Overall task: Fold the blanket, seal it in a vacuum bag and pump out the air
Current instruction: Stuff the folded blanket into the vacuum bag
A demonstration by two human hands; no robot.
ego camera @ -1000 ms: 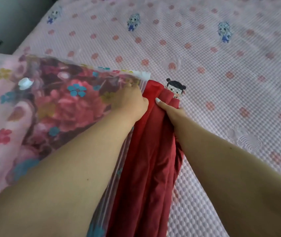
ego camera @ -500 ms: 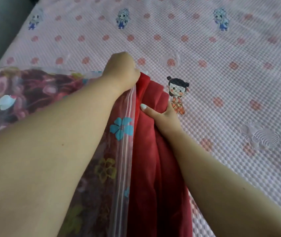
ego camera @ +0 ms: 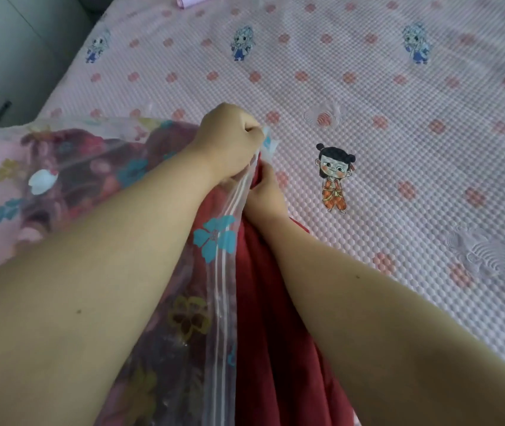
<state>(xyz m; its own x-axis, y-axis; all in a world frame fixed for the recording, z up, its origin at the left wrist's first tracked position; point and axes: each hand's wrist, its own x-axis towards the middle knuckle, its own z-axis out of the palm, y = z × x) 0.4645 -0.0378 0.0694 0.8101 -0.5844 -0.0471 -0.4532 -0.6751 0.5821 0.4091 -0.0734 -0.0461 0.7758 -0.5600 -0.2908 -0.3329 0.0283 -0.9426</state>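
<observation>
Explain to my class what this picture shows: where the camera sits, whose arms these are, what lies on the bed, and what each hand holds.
The camera is worn on a person's head and looks down at their own bare arms. A pink dotted bed cover with cartoon figures lies underneath. On it is a clear flowered vacuum bag with a white valve. A red blanket still sticks out of the bag's open mouth. The left hand grips the far corner of the bag's zip edge. The right hand holds the blanket's end there, fingers partly hidden. The bag is not yet sealed.
</observation>
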